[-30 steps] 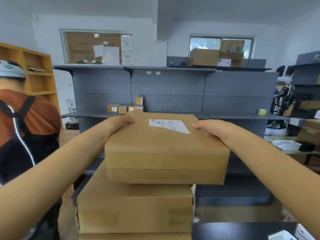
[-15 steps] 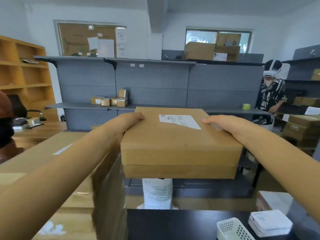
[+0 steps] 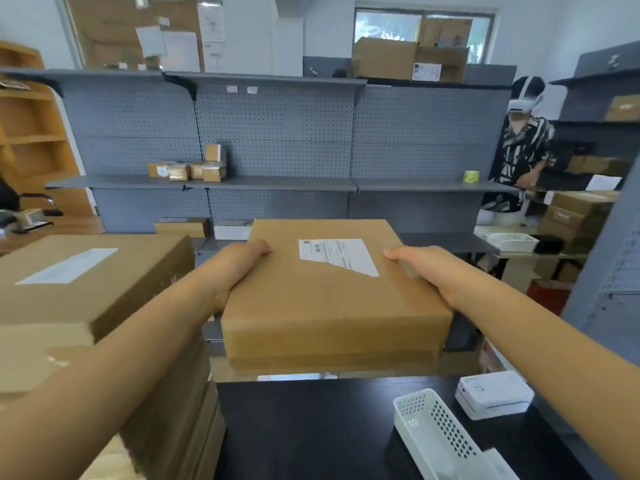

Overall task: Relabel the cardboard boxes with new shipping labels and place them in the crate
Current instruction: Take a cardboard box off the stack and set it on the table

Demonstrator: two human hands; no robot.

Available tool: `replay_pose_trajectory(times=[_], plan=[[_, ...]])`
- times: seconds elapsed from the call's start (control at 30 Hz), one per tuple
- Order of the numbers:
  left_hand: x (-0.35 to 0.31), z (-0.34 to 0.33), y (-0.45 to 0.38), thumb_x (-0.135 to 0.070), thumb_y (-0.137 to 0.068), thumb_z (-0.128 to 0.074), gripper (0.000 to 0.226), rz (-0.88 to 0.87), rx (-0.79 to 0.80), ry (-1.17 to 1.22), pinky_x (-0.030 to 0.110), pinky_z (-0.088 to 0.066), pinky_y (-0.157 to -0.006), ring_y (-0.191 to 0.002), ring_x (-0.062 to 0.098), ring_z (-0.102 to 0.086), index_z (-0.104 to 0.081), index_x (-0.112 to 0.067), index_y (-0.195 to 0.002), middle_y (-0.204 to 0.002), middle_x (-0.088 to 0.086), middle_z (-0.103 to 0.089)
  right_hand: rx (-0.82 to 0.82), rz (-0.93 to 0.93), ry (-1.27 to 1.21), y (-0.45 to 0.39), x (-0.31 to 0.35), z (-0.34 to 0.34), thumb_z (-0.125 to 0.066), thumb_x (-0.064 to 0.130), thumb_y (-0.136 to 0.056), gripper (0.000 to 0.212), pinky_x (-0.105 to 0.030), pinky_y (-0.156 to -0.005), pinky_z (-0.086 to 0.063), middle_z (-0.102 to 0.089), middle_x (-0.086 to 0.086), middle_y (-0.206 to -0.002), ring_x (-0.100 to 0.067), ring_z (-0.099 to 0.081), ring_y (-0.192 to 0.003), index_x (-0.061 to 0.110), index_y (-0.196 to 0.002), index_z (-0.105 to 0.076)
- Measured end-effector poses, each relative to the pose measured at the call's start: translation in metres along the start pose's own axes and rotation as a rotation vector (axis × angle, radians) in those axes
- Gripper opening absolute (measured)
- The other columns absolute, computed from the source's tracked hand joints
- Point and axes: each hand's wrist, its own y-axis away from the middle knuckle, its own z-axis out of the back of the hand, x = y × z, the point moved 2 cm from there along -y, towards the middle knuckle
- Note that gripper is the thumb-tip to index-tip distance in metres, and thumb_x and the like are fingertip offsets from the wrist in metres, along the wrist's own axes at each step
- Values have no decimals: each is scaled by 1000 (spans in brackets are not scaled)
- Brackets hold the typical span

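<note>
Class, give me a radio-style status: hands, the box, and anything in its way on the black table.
Left hand and right hand grip the labelled cardboard box by its sides. Box held above the black table. White basket and white printer sit to the right.

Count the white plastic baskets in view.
2. One basket lies on the black table by the printer; another sits on the far table at right. More may be hidden.
</note>
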Motion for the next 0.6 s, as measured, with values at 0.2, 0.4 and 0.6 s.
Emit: replay_pose_trajectory(times=[0.2,0.4,0.6], plan=[[55,-8,-20,-28,-93,-53,13,-51,-19,-13,23,-51,-42,-57,19,-70,-59,-17,-98,-71,4,-73,-10,-59,-51,-18,-68,-20,-67,45,-83,37,-37,-70,-51,-69,-3,-99,-26,-66,-89,22,-111,-58],[127,-13,-42,-29,-92,-54,6,-21,-38,-40,18,-48,-41,-56,9,-69,-59,-27,-94,-66,-8,-72,-37,-137,-69,-24,-141,-47,-64,45,-86,20,-31,-60,-45,-67,4,-97,-20,-64,-86,30,-97,-57],[200,-22,-47,-32,-90,-58,46,85,-57,-15,31,-54,-62,-90,21,-67,-45,-23,-132,-111,4,-64,-28,-198,-71,-23,-209,-67,-61,44,-89,44,-29,-61,-44,-63,3,-111,-15,-61,-90,22,-126,-52]])
